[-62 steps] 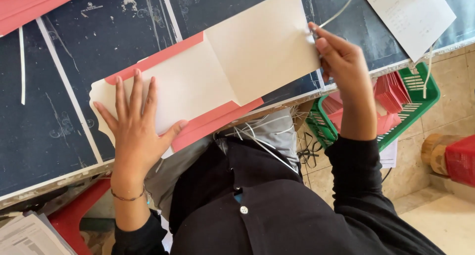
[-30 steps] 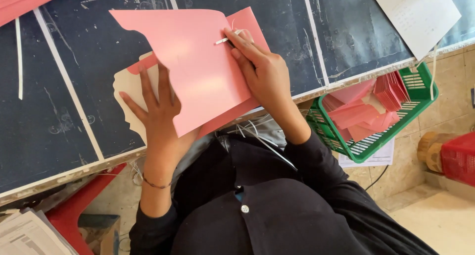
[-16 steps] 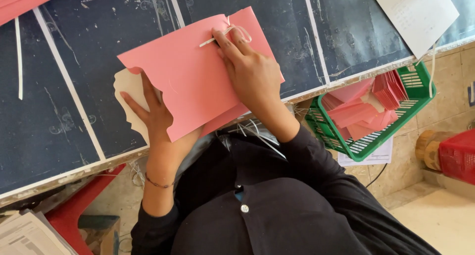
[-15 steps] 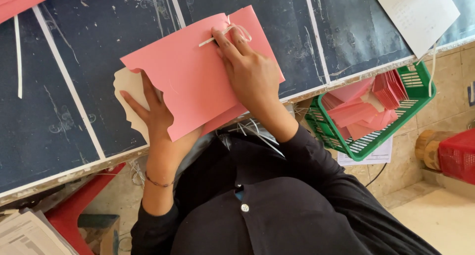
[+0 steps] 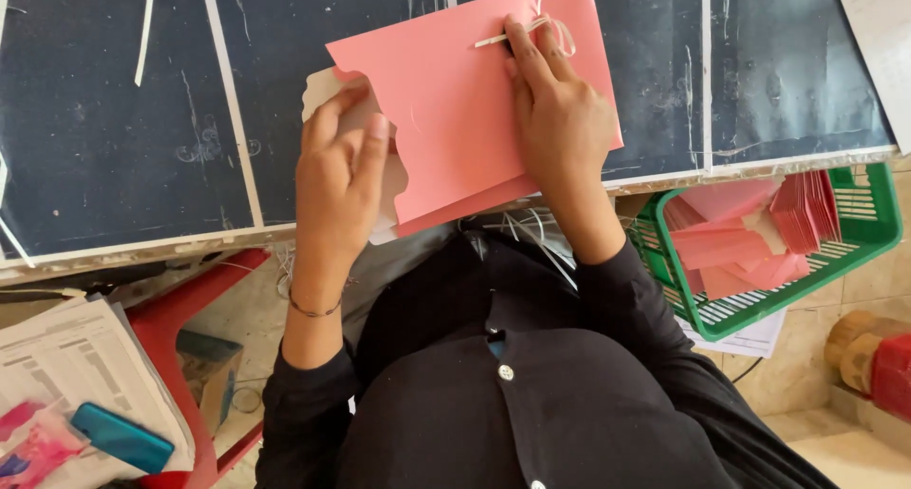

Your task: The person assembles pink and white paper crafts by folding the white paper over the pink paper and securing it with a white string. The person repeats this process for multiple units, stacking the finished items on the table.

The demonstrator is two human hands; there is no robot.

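Dark table (image 5: 142, 166): pink card (image 5: 455, 119) lay slanting up-right. Right hand (image 5: 560, 119) fingers flat, pinning white string (image 5: 517, 36). Left hand (image 5: 337, 181) curled over card's edge, hiding it.

Card (image 5: 455, 119) on table (image 5: 123, 147), basket (image 5: 854, 252) right

Dark worktable (image 5: 123, 147) with pale seams and a worn front edge, taken as landmark. Right of it and below its edge: green slatted basket (image 5: 854, 252) holding pink folded cards (image 5: 750, 238). Below its left end: red plastic stool (image 5: 180, 328), printed paper sheets (image 5: 66, 366) and a teal phone (image 5: 121, 437) lying on them. White strip (image 5: 144, 29) on its far left surface.
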